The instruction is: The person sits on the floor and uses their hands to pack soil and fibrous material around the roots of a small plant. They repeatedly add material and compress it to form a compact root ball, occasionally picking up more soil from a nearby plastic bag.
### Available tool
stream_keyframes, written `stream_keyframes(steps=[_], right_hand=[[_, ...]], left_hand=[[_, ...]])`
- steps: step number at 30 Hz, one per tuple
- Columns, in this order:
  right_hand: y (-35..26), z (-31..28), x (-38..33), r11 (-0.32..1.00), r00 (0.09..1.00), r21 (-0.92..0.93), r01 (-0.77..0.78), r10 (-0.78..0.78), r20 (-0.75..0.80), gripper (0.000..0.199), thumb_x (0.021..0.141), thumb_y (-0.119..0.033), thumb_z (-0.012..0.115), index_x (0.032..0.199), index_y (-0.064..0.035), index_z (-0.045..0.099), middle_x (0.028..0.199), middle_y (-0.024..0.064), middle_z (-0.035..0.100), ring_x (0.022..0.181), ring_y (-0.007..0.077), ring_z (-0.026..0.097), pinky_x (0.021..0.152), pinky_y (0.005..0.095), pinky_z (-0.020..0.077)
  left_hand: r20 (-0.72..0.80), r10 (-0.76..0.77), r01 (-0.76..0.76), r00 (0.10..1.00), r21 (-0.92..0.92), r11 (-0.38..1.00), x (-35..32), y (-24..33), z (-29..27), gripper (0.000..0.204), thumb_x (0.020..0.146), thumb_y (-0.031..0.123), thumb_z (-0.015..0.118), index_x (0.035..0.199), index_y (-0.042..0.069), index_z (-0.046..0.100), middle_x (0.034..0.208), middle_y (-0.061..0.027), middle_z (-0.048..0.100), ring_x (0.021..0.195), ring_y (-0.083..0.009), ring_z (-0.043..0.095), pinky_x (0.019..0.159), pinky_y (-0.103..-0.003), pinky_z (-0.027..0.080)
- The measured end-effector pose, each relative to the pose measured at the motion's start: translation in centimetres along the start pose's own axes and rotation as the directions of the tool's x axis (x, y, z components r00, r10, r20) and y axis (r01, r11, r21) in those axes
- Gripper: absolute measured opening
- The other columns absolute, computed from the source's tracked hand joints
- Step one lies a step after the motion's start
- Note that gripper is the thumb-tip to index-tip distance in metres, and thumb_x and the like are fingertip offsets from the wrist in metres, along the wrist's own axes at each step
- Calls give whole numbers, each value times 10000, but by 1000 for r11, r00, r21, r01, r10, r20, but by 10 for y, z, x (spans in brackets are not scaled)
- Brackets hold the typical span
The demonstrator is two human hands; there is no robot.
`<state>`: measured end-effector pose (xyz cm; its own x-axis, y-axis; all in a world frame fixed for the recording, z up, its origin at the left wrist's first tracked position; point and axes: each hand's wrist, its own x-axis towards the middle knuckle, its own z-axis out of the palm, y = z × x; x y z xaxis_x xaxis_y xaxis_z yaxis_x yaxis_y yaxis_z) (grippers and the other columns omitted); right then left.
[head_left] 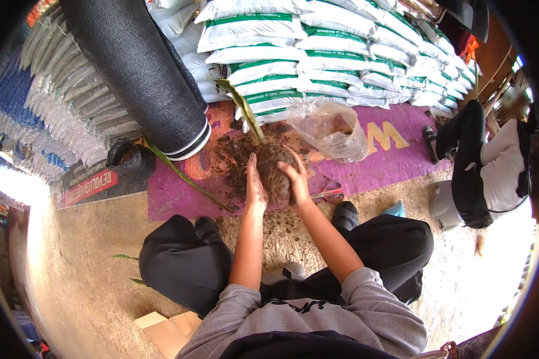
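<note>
Between my two hands is a snake plant's brown, fibrous root ball (275, 179), held over the purple sheet. One long green leaf (250, 113) rises from it and tilts away to the upper left. My left hand (256, 186) presses flat along its left side, fingers pointing away from me. My right hand (297, 176) curls round the right side, its thumb and fingers on the roots. Dark loose soil (230, 157) lies scattered around and beneath the roots. Red-handled scissors (332, 192) rest on the sheet just right of my right hand.
A clear plastic bag (335, 134) stands beyond my right hand. At left are a black bag of soil (129, 160), a long loose leaf (188, 175) and a large black roll (141, 66). White-and-green sacks (263, 54) are piled behind. Another person (482, 161) sits at right.
</note>
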<state>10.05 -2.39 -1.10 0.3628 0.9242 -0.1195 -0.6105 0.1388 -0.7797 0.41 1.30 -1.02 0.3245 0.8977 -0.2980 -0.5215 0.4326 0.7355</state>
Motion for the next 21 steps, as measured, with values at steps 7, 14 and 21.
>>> stream_keyframes(steps=[7,14,21], right_hand=[[-16,6,1,734,853,-442,516,-490,181,597,704,-106,688,1238,4,445,1185,172,511,1081,261,510,944,365,385],[-16,12,-13,233,753,-748,622,-443,487,829,787,-498,521,1395,-31,206,1439,229,160,1323,418,146,1041,559,57],[-9,22,-17,380,747,-645,663,-385,542,697,852,-439,460,1366,-3,279,1414,222,243,1309,411,204,1053,493,159]], left_hand=[[14,155,-153,988,276,949,2,1,22,724,878,543,401,1397,76,205,1424,-107,243,1305,-228,254,1053,-380,228],[-42,97,-94,994,57,994,1,-3,9,586,905,379,466,1331,10,306,1368,-128,337,1236,-230,367,1002,-379,329],[70,79,-69,994,-133,989,4,-13,-26,565,895,345,504,1308,-9,353,1316,-128,396,1166,-215,442,930,-353,407]])
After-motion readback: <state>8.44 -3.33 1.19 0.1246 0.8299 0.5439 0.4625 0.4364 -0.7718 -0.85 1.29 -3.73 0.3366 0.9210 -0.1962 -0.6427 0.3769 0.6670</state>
